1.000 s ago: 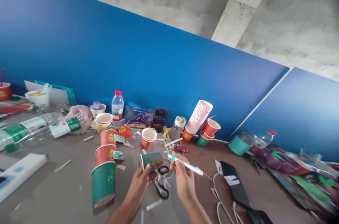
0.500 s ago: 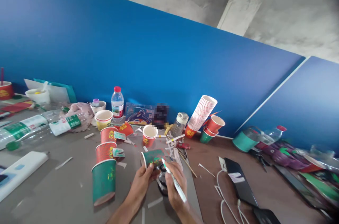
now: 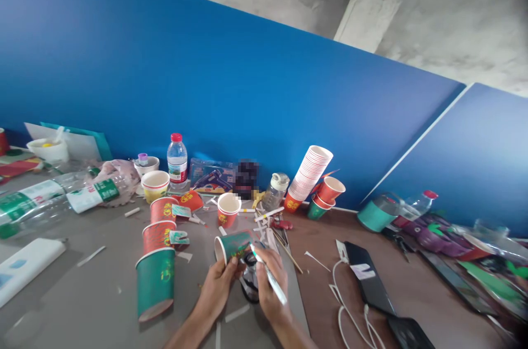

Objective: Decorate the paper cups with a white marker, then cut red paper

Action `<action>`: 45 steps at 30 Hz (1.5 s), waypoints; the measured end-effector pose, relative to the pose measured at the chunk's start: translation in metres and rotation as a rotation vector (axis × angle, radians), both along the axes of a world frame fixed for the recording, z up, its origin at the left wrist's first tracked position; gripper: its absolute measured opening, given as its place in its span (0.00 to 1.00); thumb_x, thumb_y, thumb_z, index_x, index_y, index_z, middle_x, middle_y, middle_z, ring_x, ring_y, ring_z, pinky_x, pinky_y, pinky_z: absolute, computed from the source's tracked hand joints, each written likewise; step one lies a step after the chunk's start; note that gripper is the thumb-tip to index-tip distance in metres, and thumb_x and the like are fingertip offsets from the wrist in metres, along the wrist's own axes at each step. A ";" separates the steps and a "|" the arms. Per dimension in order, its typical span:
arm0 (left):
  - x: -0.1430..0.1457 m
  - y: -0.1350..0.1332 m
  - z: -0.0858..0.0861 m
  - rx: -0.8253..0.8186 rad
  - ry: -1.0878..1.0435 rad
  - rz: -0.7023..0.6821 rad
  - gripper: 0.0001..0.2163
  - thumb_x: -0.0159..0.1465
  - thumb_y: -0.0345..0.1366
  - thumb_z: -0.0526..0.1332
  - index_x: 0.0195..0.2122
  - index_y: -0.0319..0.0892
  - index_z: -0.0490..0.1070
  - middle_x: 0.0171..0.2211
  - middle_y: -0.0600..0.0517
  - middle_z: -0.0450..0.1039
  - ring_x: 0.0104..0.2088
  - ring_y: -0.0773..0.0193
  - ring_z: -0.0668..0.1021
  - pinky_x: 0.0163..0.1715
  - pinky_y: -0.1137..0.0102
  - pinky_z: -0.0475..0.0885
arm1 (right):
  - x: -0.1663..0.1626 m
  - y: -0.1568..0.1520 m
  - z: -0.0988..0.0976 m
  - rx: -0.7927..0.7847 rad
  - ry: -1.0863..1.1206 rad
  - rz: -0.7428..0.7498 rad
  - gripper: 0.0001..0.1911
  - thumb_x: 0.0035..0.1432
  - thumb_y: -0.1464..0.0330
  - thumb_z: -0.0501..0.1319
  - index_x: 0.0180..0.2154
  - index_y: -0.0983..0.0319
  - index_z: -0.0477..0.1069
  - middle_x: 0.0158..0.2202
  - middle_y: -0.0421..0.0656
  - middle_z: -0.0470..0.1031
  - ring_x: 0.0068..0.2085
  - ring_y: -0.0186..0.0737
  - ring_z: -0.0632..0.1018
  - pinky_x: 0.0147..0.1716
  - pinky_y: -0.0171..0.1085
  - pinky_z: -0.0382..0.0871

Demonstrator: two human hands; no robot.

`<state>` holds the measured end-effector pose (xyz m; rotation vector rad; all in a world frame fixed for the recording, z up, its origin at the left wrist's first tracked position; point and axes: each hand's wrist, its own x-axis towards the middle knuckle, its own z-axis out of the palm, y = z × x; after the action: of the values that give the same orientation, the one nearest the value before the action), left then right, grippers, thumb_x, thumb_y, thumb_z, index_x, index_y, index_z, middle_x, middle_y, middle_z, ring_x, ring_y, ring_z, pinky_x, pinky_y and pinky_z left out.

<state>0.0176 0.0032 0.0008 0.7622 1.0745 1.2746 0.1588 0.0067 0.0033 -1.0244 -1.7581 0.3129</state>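
Observation:
A green paper cup [image 3: 231, 244] lies on its side in the grasp of my left hand [image 3: 220, 284], its open rim facing left. My right hand [image 3: 272, 283] grips a white marker [image 3: 274, 284] whose tip is at the cup's base end; whether it touches the cup I cannot tell. Under and between the hands is a dark, shiny object [image 3: 249, 284], mostly hidden. Left of my hands, a row of stacked cups lies on the table: a large green cup [image 3: 155, 283] with red cups [image 3: 159, 236] behind it. Beyond my hands stands a red paper cup [image 3: 228, 211].
A tall leaning stack of cups [image 3: 310, 173] and a clear jar [image 3: 275, 190] stand by the blue partition [image 3: 247, 79]. Plastic bottles [image 3: 94, 195] lie at left. Paper strips litter the grey mat [image 3: 111, 294]. At right are a black phone [image 3: 369, 277] and white cable [image 3: 340, 299].
The view has turned slightly right, so the things on the table appear shifted left. Both hands keep their hold on the cup and marker, with barely any movement.

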 end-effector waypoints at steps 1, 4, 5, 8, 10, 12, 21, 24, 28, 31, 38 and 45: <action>0.000 0.000 0.000 0.005 0.012 0.002 0.24 0.44 0.55 0.65 0.31 0.37 0.75 0.26 0.48 0.77 0.32 0.58 0.77 0.36 0.68 0.70 | 0.000 0.000 0.000 -0.006 0.000 -0.010 0.14 0.61 0.71 0.52 0.47 0.58 0.69 0.40 0.47 0.74 0.42 0.45 0.74 0.42 0.47 0.70; 0.000 0.000 -0.005 0.052 0.056 -0.012 0.23 0.46 0.55 0.64 0.32 0.38 0.75 0.27 0.49 0.77 0.32 0.58 0.76 0.37 0.69 0.69 | -0.001 -0.002 -0.001 0.003 -0.003 0.046 0.15 0.61 0.70 0.51 0.48 0.58 0.69 0.40 0.47 0.74 0.42 0.45 0.75 0.42 0.46 0.70; 0.000 0.000 -0.006 0.070 0.072 -0.020 0.23 0.47 0.55 0.63 0.31 0.38 0.75 0.27 0.49 0.77 0.32 0.59 0.76 0.37 0.69 0.69 | -0.002 -0.002 -0.001 0.010 -0.007 0.071 0.15 0.61 0.70 0.51 0.48 0.58 0.69 0.40 0.46 0.74 0.42 0.45 0.75 0.42 0.46 0.70; 0.000 0.000 -0.007 0.095 0.115 -0.022 0.21 0.49 0.54 0.63 0.29 0.38 0.75 0.27 0.49 0.77 0.31 0.60 0.75 0.36 0.69 0.69 | -0.002 -0.001 -0.001 0.018 -0.006 0.052 0.14 0.61 0.70 0.52 0.47 0.58 0.70 0.40 0.46 0.75 0.42 0.45 0.75 0.42 0.45 0.70; 0.001 -0.002 -0.004 0.091 0.118 -0.014 0.21 0.49 0.54 0.62 0.30 0.38 0.75 0.28 0.49 0.77 0.32 0.59 0.75 0.37 0.69 0.69 | -0.001 0.000 -0.002 0.007 0.004 -0.022 0.14 0.61 0.70 0.52 0.47 0.58 0.70 0.39 0.46 0.75 0.42 0.45 0.75 0.42 0.45 0.70; 0.003 -0.004 0.003 0.096 0.102 -0.018 0.22 0.49 0.54 0.63 0.33 0.38 0.75 0.30 0.48 0.78 0.34 0.57 0.76 0.39 0.69 0.69 | -0.001 0.000 -0.002 0.001 0.011 -0.055 0.14 0.61 0.69 0.52 0.46 0.58 0.70 0.39 0.46 0.75 0.42 0.45 0.75 0.41 0.45 0.70; 0.004 -0.007 0.010 0.117 0.119 -0.010 0.22 0.49 0.54 0.62 0.35 0.39 0.76 0.29 0.48 0.78 0.37 0.54 0.76 0.41 0.66 0.69 | -0.003 -0.002 -0.002 -0.027 0.043 -0.020 0.14 0.62 0.68 0.51 0.46 0.59 0.70 0.38 0.46 0.76 0.40 0.44 0.76 0.39 0.43 0.72; 0.003 -0.007 0.009 0.140 0.146 -0.014 0.21 0.50 0.53 0.62 0.34 0.39 0.76 0.31 0.49 0.79 0.37 0.55 0.76 0.42 0.68 0.68 | -0.002 -0.002 -0.002 -0.040 0.057 -0.002 0.14 0.62 0.67 0.51 0.46 0.58 0.70 0.38 0.47 0.76 0.40 0.44 0.76 0.39 0.43 0.72; 0.003 -0.007 0.009 0.177 0.168 -0.028 0.20 0.53 0.51 0.61 0.35 0.39 0.76 0.31 0.49 0.79 0.38 0.55 0.76 0.43 0.68 0.68 | -0.005 -0.005 -0.002 -0.024 0.046 0.092 0.14 0.61 0.67 0.51 0.46 0.58 0.70 0.39 0.46 0.75 0.40 0.44 0.76 0.38 0.42 0.72; 0.004 -0.007 0.009 0.165 0.168 -0.016 0.19 0.52 0.52 0.60 0.32 0.40 0.76 0.29 0.49 0.78 0.38 0.54 0.76 0.43 0.67 0.68 | -0.004 -0.003 -0.001 -0.031 0.084 -0.008 0.14 0.62 0.66 0.51 0.45 0.59 0.71 0.38 0.47 0.76 0.39 0.44 0.77 0.38 0.42 0.72; 0.003 -0.008 0.012 0.198 0.193 -0.036 0.18 0.54 0.49 0.60 0.36 0.40 0.77 0.34 0.49 0.79 0.39 0.55 0.76 0.45 0.67 0.67 | -0.006 -0.008 0.000 -0.040 0.043 0.148 0.15 0.62 0.67 0.50 0.47 0.58 0.70 0.37 0.45 0.75 0.40 0.44 0.76 0.40 0.43 0.71; 0.004 -0.006 0.002 0.225 0.234 -0.067 0.21 0.57 0.50 0.57 0.42 0.39 0.74 0.37 0.48 0.78 0.38 0.56 0.76 0.45 0.66 0.68 | -0.001 0.001 -0.004 -0.094 0.163 -0.069 0.15 0.62 0.62 0.52 0.43 0.61 0.73 0.38 0.48 0.77 0.39 0.44 0.77 0.38 0.40 0.72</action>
<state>0.0218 -0.0032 0.0031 1.1312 1.0925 1.2845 0.1579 0.0078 -0.0008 -1.0927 -1.5704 0.4275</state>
